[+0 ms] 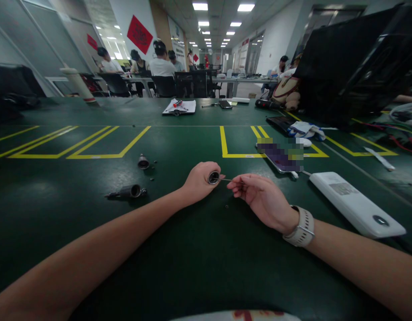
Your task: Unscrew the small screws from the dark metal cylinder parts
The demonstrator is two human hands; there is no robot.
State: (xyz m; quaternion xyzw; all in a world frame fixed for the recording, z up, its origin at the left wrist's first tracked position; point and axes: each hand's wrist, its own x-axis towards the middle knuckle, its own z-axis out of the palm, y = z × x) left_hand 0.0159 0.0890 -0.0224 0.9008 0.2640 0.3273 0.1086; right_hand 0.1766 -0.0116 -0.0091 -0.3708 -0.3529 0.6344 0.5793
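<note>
My left hand (199, 182) is wrapped round a dark metal cylinder (213, 178), its hollow round end turned toward me. Between the fingertips of my right hand (259, 196) is pinched a thin metal rod (227, 179), whose far end reaches to the mouth of the cylinder. How deep the rod goes in, I cannot tell. Left of my hands, a dark metal part with a tapered tip (127, 192) lies on its side. Behind it sits a small metal cup-shaped piece (143, 162). A tiny ring (226, 206) lies on the table below my hands.
The green table (179, 267) carries yellow tape outlines. On the right are a white power bank (356, 205), a phone (281, 158) and a cloth (306, 130). Farther off lie a notepad (184, 107) and a dark phone (225, 104). A large black box-like object (346, 67) stands at right. People sit beyond.
</note>
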